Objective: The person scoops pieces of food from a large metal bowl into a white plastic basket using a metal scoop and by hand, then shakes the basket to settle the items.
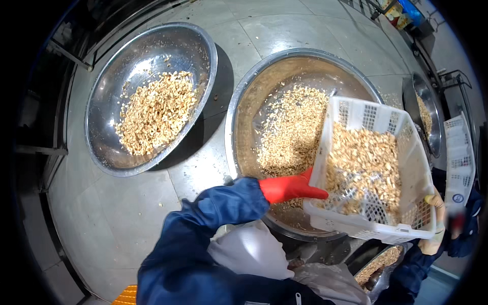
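Note:
A white plastic mesh basket (385, 228) is held tilted over a large round stainless-steel basin (244, 91). Inside the basket lies a heap of chopped, tan, nut-like pieces (364, 160). My left hand (291, 188), in a red glove, grips its left side, the thumb along the rim. On the opposite side my right hand (435, 217), in a pale glove with a yellow fingertip, holds the wall; part of that hand is hidden. Finer tan crumbs (293, 126) cover much of the basin's bottom, some of them hidden behind the basket.
Left of it, a tilted steel basin (103, 110) contains coarser pieces (158, 114). Another basin (434, 129) and a white basket (459, 164) stand at the right, near another person's dark sleeve (463, 240). Close to my body, a container of crumbs (381, 263) sits low by plastic sheeting (324, 280).

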